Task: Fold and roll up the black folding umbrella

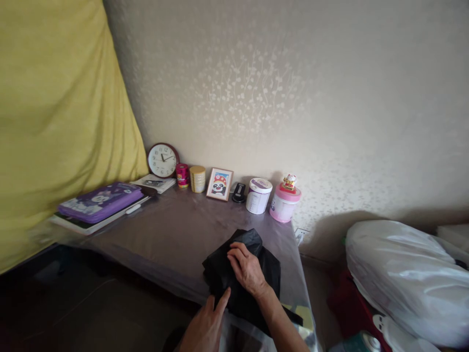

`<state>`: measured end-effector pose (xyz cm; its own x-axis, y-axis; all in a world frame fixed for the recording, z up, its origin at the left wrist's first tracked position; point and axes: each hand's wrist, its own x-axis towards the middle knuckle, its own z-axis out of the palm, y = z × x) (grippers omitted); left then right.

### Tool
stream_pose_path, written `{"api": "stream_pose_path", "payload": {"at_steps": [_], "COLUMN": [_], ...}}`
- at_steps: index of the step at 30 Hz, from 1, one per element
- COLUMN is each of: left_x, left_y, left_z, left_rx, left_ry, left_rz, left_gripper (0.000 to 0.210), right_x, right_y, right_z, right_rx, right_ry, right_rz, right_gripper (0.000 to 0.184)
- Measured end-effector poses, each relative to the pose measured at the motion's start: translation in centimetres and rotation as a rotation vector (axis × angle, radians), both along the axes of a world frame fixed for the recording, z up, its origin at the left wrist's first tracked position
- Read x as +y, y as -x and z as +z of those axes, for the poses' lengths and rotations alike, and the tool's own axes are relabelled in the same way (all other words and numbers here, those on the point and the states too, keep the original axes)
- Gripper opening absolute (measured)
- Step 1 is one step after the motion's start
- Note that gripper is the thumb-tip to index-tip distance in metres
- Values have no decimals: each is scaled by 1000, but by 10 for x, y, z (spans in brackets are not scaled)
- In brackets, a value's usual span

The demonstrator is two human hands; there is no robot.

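A crumpled sheet of thin, slightly shiny black plastic, apparently a black plastic bag [252, 303], lies over the near right part of the table. On top of it is my right hand [246, 268], fingers bent and drawn together, gripping a fold of the bag. My left hand [207, 320] is at the bag's near left edge. Its index finger is stretched out, with the tip touching the black plastic; its lower fingers are partly hidden. One narrow strip of the bag reaches out to the right beneath my right forearm.
Along the wall stand a round clock [163, 160], a pink can [182, 176], a yellow-lidded jar [198, 179], a framed panda picture [220, 184] and two tubs [258, 196]. A purple case [100, 201] lies left on the table [164, 239]. White plastic sacks [395, 274] fill the right side.
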<state>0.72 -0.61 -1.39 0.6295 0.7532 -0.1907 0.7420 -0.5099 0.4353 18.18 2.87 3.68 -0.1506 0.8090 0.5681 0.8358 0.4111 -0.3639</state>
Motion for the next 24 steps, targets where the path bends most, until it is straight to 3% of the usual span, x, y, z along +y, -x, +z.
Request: {"api": "stream_pose_path", "payload": {"at_steps": [4, 8, 13, 16, 18, 21, 22, 24], "left_x": [1, 0, -1, 0, 1, 1, 1, 1], "left_y": [1, 1, 2, 3, 4, 5, 5, 6], "left_z": [-3, 2, 12, 13, 12, 7, 6, 5], "left_rx": [-22, 9, -22, -61, -67, -90, -107, -139], "left_ry": [-37, -49, -10, 20, 22, -5, -16, -23], "left_rz": [-10, -1, 12, 12, 11, 7, 5, 5], "left_gripper": [52, 51, 49, 49, 48, 47, 47, 45], "right_x": [-24, -11, 29, 33, 25, 12, 11, 13], "right_y": [-13, -39, -70, -71, -63, -50, -48, -47], "right_z": [-7, -21, -26, -22, -19, -18, -19, -19], "right_rx": [-19, -115, -176, -138, -111, -142, -158, -164], "right_ry": [-4, -32, -42, -61, -94, -67, -47, -32], "right_rz": [18, -54, -312, -447, -361, -92, -51, -112], "right_gripper": [18, 21, 29, 31, 31, 26, 25, 25]}}
